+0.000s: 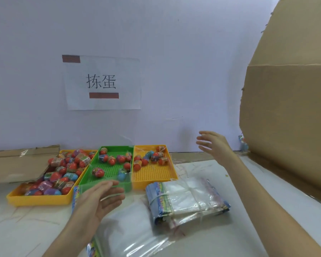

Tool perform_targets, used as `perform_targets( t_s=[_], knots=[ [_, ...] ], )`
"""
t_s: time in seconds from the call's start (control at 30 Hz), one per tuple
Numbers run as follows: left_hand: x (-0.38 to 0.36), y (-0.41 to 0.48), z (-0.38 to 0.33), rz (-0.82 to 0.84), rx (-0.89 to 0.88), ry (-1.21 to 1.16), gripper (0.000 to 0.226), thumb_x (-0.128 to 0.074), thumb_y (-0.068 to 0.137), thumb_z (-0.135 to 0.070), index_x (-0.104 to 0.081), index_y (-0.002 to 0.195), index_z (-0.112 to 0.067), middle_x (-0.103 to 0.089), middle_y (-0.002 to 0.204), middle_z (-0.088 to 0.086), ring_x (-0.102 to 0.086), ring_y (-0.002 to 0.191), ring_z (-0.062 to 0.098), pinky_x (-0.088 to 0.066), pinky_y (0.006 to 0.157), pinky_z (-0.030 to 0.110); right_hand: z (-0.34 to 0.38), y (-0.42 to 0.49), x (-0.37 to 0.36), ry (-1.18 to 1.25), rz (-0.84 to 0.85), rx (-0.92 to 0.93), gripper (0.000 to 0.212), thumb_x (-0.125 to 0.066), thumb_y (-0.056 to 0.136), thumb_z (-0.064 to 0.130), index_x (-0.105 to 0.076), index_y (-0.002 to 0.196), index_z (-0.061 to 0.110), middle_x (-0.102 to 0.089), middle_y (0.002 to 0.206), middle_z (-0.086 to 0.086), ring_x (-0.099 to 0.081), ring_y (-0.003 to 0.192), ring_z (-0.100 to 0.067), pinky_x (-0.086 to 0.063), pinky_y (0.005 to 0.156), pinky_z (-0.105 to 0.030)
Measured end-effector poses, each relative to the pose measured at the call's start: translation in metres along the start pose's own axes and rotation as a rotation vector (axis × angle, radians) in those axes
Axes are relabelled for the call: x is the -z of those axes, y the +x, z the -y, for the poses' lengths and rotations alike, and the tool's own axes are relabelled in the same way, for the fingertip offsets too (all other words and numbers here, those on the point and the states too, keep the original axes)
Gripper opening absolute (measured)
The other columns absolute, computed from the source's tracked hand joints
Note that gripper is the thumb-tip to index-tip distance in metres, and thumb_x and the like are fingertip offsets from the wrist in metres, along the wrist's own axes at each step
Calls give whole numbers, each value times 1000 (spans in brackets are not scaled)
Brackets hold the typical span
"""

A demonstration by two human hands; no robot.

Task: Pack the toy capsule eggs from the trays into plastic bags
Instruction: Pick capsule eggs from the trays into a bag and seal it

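- on the desk (17, 219), in the head view, the capsule eggs (63, 169) sit in three perforated trays set side by side near the wall: a heap in the left yellow tray (39, 200), a loose scatter in the green tray (109, 172), and a small cluster at the far end of the right yellow tray (156, 175).
- none of the eggs is bagged that i can see.
- the left grip (98, 197) hovers low at the green tray's near rim, above a loose clear bag (130, 229), with its fingers straight and nothing held.
- the right grip (214, 145) is raised well apart from the trays, near the cardboard box (289, 108), with its fingers spread and empty.
- risk: no bag is held open, so an egg dropped toward the flat film would probably roll off across the desk.
- risk: the banded bundle of plastic bags (187, 197) looks slick and clingy, so a pull on one bag may drag out several.
- risk: the left grip is low by the rim, so a careless sweep could knock the green tray and send its eggs rolling.
- the eggs look small, rounded and glossy; most are red with printed wrap bands, and a few are blue or purple.
- they look smooth enough to slip from a light pinch.
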State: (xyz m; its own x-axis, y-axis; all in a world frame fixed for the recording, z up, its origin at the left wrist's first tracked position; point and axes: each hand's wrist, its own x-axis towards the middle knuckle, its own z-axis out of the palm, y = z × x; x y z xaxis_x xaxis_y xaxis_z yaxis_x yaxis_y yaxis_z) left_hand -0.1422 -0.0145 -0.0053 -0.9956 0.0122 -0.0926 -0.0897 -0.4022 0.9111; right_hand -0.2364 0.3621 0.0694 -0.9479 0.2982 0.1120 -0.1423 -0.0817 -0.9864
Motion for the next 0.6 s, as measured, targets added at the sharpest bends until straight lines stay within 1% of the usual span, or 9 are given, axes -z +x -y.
perform_targets(
  t_s=[0.07,0.17,0.27,0.33,0.43,0.47,0.53,0.57,0.6],
  knots=[
    [-1,-2,-2,-2,-14,16,20,-54,102,-10,-71,104,1,-76,88,20,-76,72,26,-62,60,29,5,-18,-17,-104,115,76,17,-57,100,10,-73,106,12,-73,103,-14,-72,87,-21,-57,69,-25],
    [-3,-5,-5,-45,-66,72,20,-54,103,-10,-72,103,0,-76,85,18,-74,72,25,-61,62,29,17,-41,-53,-250,336,153,16,-58,100,12,-74,103,12,-75,94,-6,-71,81,-17,-56,69,-24],
    [-2,-5,-6,-98,-143,181,20,-54,103,-10,-73,100,-3,-75,84,18,-73,72,25,-59,61,27,25,-57,-90,-399,512,220,13,-61,100,15,-74,101,15,-76,91,-5,-70,80,-15,-56,70,-23],
    [-2,-7,-6,-103,-178,260,21,-54,104,-10,-73,99,-4,-76,83,17,-73,70,25,-59,59,26,24,-67,-110,-540,613,249,11,-64,98,18,-75,98,19,-76,89,-4,-67,76,-14,-54,68,-23],
    [-2,-8,-4,-93,-213,413,20,-57,103,-11,-76,95,-9,-76,79,9,-71,65,18,-56,57,25,7,-81,-133,-694,814,270,10,-66,97,20,-75,94,23,-74,83,-1,-64,70,-12,-53,65,-25],
    [-1,-7,-3,-89,-249,540,18,-61,101,-13,-77,92,-14,-76,78,5,-69,64,13,-54,58,25,0,-86,-139,-733,891,270,10,-66,97,21,-75,93,24,-73,82,1,-64,70,-12,-53,65,-27],
    [2,-5,-1,-59,-335,944,11,-71,95,-26,-77,86,-30,-75,78,-8,-64,69,1,-51,66,24,-14,-95,-148,-793,1006,272,10,-66,96,24,-74,91,26,-71,79,4,-64,70,-14,-55,68,-32],
    [2,-5,-1,-31,-338,1150,5,-74,91,-36,-76,87,-35,-73,79,-14,-63,75,-1,-50,70,24,-20,-98,-150,-805,1028,274,10,-66,96,25,-73,88,27,-70,76,6,-63,69,-14,-55,70,-35],
    [2,-7,-3,-1,-311,1322,8,-75,88,-47,-74,91,-39,-71,82,-18,-61,80,-3,-51,75,25,-26,-101,-151,-803,1031,271,12,-67,95,25,-71,84,28,-68,72,8,-62,67,-12,-54,69,-36]
  ],
)
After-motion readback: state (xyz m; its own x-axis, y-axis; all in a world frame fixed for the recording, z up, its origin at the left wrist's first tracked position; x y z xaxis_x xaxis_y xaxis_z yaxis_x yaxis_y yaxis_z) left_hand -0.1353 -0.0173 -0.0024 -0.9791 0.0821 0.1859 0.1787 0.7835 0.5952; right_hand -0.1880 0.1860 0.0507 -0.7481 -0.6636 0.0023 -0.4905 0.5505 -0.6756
